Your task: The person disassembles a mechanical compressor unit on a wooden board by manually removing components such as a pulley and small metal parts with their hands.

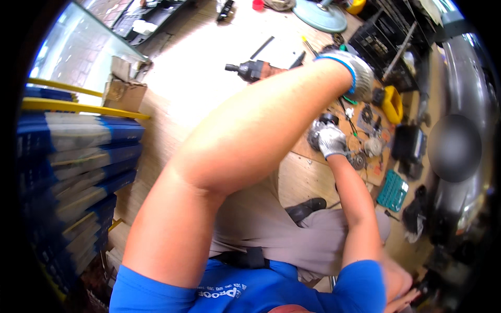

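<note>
My left arm reaches across the view, and my left hand point(360, 74), in a light knit glove with a blue cuff, hovers over the far side of the work board point(305, 148). Its fingers are blurred and mostly turned away, so their grip does not show. My right hand point(332, 140), in a whitish, smudged glove, is closed on a dark, rounded metal part point(314, 134) at the board's near left. A black round piece point(329, 119) sits by its fingertips. Small gears and round metal pieces point(358, 160) lie to its right.
An orange-and-black power tool point(253, 70) lies on the floor beyond my left forearm. Black crates point(389, 52), a yellow container point(392, 104) and a teal tray point(392, 191) stand to the right. Blue stacked boxes point(78, 156) line the left. Another person's bare hand point(404, 300) shows at lower right.
</note>
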{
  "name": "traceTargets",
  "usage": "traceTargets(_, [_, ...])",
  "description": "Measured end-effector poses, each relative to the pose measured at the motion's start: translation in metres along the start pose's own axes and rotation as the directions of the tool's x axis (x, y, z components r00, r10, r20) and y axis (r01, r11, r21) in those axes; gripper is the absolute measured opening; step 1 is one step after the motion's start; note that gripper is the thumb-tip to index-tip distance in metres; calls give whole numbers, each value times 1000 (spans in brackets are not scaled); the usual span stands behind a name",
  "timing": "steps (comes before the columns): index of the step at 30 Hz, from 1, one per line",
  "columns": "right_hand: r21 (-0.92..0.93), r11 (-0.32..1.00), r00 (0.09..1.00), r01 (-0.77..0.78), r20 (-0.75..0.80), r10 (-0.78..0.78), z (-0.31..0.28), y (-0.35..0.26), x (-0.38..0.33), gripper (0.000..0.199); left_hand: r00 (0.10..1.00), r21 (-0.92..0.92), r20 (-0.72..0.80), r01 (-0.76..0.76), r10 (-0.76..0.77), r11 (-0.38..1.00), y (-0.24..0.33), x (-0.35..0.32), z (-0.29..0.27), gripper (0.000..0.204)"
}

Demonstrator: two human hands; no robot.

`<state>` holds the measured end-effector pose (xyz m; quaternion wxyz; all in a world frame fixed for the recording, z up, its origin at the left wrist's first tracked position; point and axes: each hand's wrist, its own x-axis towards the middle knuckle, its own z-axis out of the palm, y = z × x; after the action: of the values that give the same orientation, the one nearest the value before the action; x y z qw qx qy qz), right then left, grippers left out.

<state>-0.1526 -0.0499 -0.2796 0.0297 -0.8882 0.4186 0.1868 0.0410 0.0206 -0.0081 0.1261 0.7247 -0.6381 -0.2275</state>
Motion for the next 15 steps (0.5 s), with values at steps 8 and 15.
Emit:
traceTargets(8, [-183,972,969,146,-173,-178,15,29,1,44,997,-44,6,-79,80,996,13,-2,-11,49])
traceTargets(15, [-218,964,975,154,-125,-184,14,28,1,51,997,-37,45,-63,65,997,15,-12,-16,45])
